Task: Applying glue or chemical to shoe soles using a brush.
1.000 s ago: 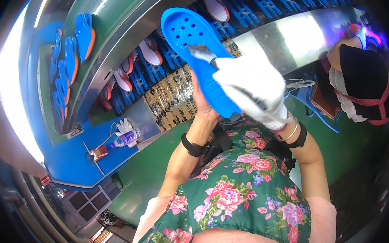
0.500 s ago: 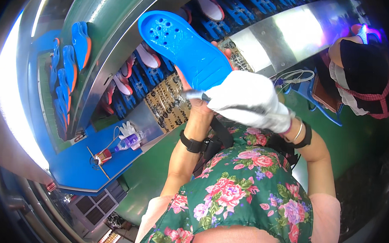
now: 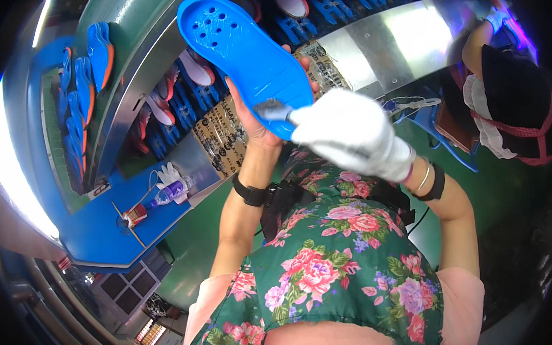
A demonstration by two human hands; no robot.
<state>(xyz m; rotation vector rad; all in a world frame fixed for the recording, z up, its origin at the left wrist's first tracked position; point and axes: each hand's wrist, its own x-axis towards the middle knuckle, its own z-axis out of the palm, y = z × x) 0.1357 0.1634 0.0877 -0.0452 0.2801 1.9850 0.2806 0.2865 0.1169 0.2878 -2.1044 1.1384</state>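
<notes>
My bare left hand (image 3: 247,111) grips a blue shoe sole (image 3: 260,65) from beneath, its fingers wrapped round the right edge and the thumb at the left. The sole tilts away up and left; its far end has several round holes and a wet-looking shine. In a white glove, my right hand (image 3: 350,132) is closed round a small brush (image 3: 272,108). The dark bristles lie over the near end of the sole, seemingly touching it. Most of the brush's handle is hidden inside the glove.
Blue soles with orange edges (image 3: 100,57) stand on the green surface at left. Pale shoe parts (image 3: 197,68) sit among blue racks beyond a metal rail. A purple-labelled bottle (image 3: 170,192) and a glove lie on the blue table (image 3: 107,242). Another person (image 3: 511,91) works at right.
The sole and my left hand have shifted left and slightly up in the view. The brush has gone from the sole's near edge onto its surface.
</notes>
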